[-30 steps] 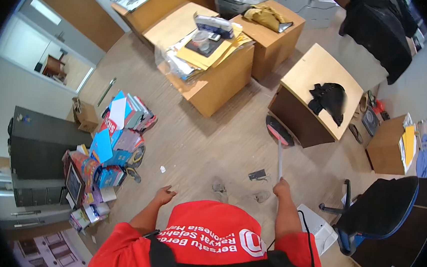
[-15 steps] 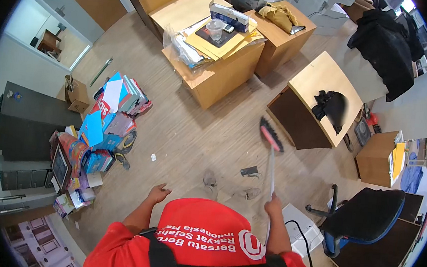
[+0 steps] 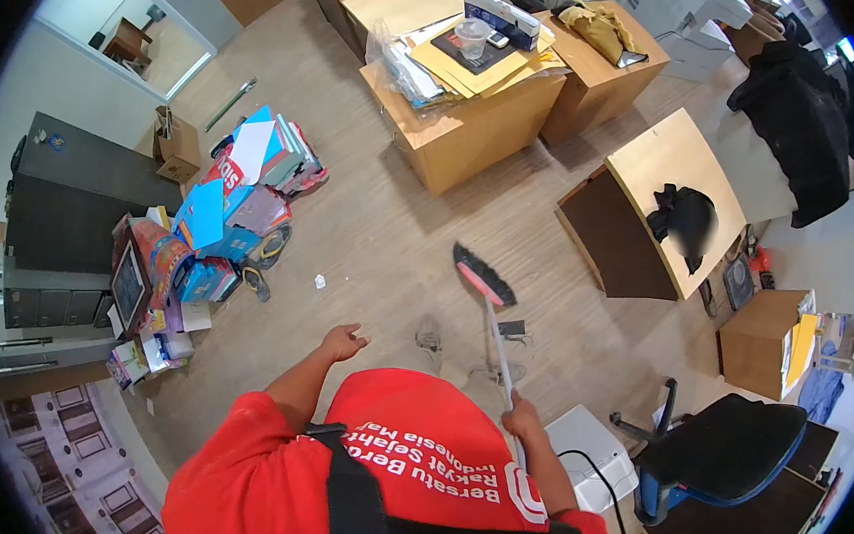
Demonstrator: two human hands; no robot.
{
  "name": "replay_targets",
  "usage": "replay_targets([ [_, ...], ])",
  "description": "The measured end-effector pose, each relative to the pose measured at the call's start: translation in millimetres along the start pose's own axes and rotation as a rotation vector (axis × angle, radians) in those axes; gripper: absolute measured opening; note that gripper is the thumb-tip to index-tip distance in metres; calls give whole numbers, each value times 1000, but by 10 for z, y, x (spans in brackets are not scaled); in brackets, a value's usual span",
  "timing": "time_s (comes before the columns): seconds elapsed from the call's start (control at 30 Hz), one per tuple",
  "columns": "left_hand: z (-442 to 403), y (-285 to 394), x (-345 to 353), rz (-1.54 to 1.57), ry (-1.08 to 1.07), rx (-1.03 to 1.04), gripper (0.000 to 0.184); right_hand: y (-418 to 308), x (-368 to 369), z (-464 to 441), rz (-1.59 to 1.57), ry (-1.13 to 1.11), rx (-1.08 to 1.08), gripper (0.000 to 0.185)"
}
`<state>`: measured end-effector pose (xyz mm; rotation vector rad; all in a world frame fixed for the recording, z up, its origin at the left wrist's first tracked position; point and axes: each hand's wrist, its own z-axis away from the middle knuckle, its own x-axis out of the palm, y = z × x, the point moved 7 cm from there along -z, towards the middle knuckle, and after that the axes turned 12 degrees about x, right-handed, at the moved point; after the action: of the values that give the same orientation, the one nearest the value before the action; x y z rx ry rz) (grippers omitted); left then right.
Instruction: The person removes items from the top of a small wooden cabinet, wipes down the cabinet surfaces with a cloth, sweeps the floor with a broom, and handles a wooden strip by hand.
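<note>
In the head view my right hand (image 3: 523, 415) is wrapped round the pale handle of a broom (image 3: 482, 279). Its red and black head rests on the wooden floor ahead of my feet, bristles facing away. My left hand (image 3: 344, 343) hangs free beside my body, fingers loosely stretched, holding nothing. A small dark flat object (image 3: 511, 328) lies on the floor just right of the broom handle. Ahead of my left hand is a white scrap (image 3: 320, 282). My shoes are partly visible near the handle.
Stacked books and folders (image 3: 242, 192) stand at left by a dark cabinet (image 3: 72, 194), with sandals (image 3: 257, 282) beside them. Wooden desks (image 3: 466, 150) are ahead, and a tilted wooden cabinet (image 3: 600, 230) is at right. Nearby are an office chair (image 3: 724, 446) and a white machine (image 3: 588, 450).
The broom head has swung left across the floor, and my right hand has shifted slightly left with the handle. My left hand has moved a little forward and right. The view has shifted slightly.
</note>
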<state>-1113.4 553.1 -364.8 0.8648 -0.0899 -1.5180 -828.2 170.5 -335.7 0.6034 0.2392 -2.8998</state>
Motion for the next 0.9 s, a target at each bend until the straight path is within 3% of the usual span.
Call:
replay_targets([
  [0.17,-98,-198,90,1,-42,-26,76,345,14,801,-97,146,9,73],
  [0.23,-146,-213,91,-15,-66,5,78,542,-56,985,-287,159,297,71],
  [0.37,-241,-133,-52,-67,-99,40,77,1021,162,372,-499,214,438,70],
  [0.43,-224,-88,-114,-48,-77,86,75,1249,352,-12,-799,138,561,77],
  [0.47,-231,-90,-145,-43,-69,84,75,1286,420,-234,-773,4,599,80],
  [0.5,-207,-100,-192,-4,-43,94,74,1315,448,-381,-759,-1,587,80],
  [0.57,-100,-195,-322,34,7,82,72,1169,771,-557,-682,-314,517,80],
  [0.67,43,-415,-323,156,50,29,72,652,708,-77,-718,-200,455,79],
  [0.8,197,-817,-78,76,55,-55,73,64,435,232,-597,-175,370,68],
  [0.9,283,-921,74,25,9,-87,74,-248,440,125,-489,-274,238,82],
])
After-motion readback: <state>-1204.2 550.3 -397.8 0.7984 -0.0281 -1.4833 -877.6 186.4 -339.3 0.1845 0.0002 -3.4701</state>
